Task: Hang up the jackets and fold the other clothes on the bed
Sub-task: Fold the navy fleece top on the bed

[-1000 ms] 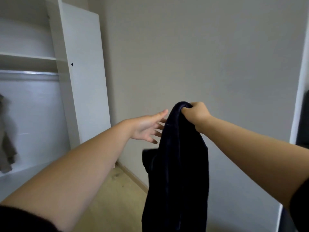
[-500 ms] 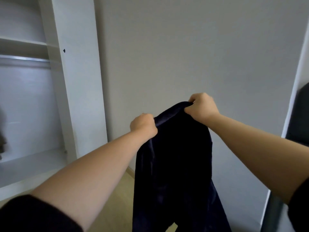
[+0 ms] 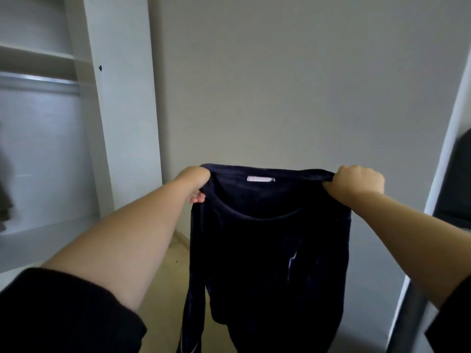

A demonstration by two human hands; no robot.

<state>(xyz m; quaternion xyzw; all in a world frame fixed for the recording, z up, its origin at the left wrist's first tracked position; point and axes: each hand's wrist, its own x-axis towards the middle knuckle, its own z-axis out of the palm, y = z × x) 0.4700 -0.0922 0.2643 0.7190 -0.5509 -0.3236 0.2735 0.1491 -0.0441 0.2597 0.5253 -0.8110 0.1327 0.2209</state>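
A dark navy long-sleeved top (image 3: 270, 256) hangs spread out in front of me, its neck opening facing me with a pale label inside the collar. My left hand (image 3: 196, 182) grips its left shoulder and my right hand (image 3: 356, 180) grips its right shoulder, both held up at chest height. One sleeve dangles down at the lower left. The bed is not in view.
An open white wardrobe (image 3: 109, 98) stands at the left with a shelf and a metal hanging rail (image 3: 38, 79); a grey garment (image 3: 5, 200) hangs at its far left edge. A plain wall is ahead, wooden floor (image 3: 168, 276) below, and a dark object (image 3: 456, 179) at the right.
My left hand reached to the bunched top and took hold of it. Both hands then pulled apart, spreading the top open by its shoulders.
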